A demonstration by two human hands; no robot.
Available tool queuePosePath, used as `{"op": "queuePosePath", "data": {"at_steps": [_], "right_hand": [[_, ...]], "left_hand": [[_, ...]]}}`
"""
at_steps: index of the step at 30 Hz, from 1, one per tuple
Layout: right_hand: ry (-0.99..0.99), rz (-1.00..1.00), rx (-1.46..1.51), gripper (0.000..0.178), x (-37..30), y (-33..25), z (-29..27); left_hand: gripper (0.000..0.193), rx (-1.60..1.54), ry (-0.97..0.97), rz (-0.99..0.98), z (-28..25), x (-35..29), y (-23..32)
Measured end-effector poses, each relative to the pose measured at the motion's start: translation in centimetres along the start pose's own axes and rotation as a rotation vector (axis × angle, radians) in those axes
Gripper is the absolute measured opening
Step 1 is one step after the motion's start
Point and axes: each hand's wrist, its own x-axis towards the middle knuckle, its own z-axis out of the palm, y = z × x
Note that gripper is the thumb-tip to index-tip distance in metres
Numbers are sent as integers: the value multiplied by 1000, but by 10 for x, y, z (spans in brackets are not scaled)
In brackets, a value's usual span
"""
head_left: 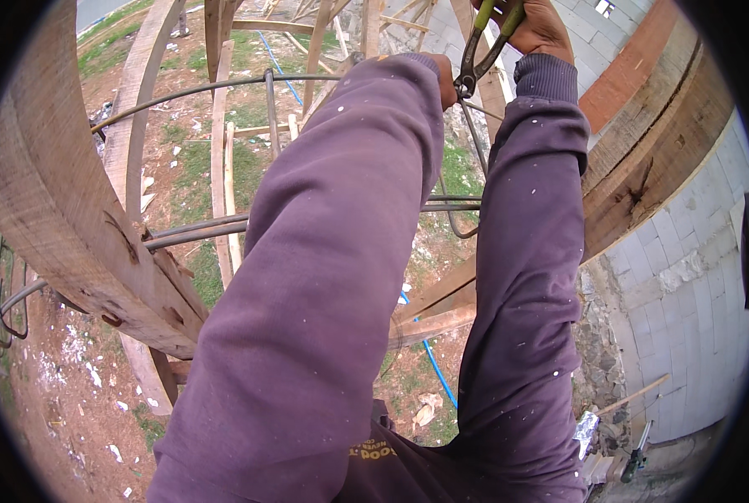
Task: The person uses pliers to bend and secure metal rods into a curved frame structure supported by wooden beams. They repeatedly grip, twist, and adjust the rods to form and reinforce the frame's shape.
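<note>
My right hand (544, 32) is closed around the green handles of a pair of pincers (476, 60) at the top of the view. The dark jaws point down toward the bent end of a thin steel bar (472, 134). Just left of the jaws is my left hand (446, 81), mostly hidden behind its purple sleeve, so its fingers do not show. Both arms stretch up and forward. Pairs of horizontal steel bars (198, 232) pass beneath my left forearm, and another curved bar (186, 90) runs to an upright bar (271, 113).
A thick timber post (73, 193) stands close at left, and heavy wooden beams (655, 142) rise at right beside a grey block wall (684, 277). Far below lies ground of soil and grass (81, 402) with scraps and a blue hose (436, 365). A green-handled tool (634, 464) sits lower right.
</note>
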Motion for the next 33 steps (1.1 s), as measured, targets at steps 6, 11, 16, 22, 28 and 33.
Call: {"op": "queuePosePath", "data": {"at_steps": [6, 11, 16, 22, 28, 33], "right_hand": [[82, -33, 121, 25, 0, -1, 3], [277, -217, 118, 36, -27, -8, 5], [185, -349, 391, 27, -68, 1, 10], [367, -668, 190, 25, -122, 8, 34], [519, -952, 84, 44, -97, 16, 49], [530, -768, -139, 63, -50, 15, 31]], "left_hand": [[31, -7, 20, 1, 3, 4, -2], [31, 8, -7, 3, 3, 8, -2], [32, -8, -64, 28, 1, -1, 1], [30, 96, -60, 102, 1, 0, 4], [23, 31, -19, 41, 2, 4, 0], [22, -96, -189, 126, -7, 0, -7]]}}
